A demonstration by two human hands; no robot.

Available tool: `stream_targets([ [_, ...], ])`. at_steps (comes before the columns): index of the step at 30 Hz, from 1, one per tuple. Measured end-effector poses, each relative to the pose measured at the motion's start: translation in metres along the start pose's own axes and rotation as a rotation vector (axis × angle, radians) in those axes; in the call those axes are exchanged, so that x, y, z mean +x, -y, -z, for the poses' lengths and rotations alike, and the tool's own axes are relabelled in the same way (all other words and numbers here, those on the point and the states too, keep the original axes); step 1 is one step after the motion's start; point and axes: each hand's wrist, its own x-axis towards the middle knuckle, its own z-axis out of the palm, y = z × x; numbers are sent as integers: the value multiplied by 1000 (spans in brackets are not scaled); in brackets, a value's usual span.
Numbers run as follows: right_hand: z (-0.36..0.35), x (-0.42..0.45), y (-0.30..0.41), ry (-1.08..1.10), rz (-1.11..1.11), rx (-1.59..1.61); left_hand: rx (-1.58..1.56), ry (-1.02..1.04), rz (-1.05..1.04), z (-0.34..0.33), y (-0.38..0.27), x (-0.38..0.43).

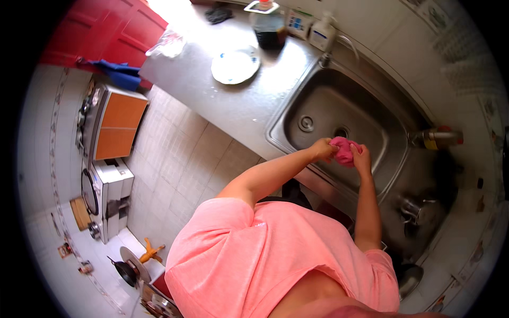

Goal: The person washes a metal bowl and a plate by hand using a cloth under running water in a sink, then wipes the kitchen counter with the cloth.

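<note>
A bunched pink cloth is between my two hands, over the near part of a stainless steel sink. My left hand grips its left side, and my right hand holds the right side with the thumb on top. The cloth's underside is hidden. Just beyond it is the dark drain hole, with a round metal strainer to its left on the sink floor.
On the steel counter left of the sink stand a white plate, a jug of dark liquid and a white pump bottle. A metal fitting and a bottle lie at the right rim, with a metal vessel nearer.
</note>
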Motion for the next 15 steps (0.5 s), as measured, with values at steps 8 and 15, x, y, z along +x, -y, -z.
stream_targets([
  [8,1,-104,285,706,289,1354,-85,107,-620,122,-93,-283],
  [15,-35,-255,497,888,801,1769,255,388,-1616,169,-72,-485],
])
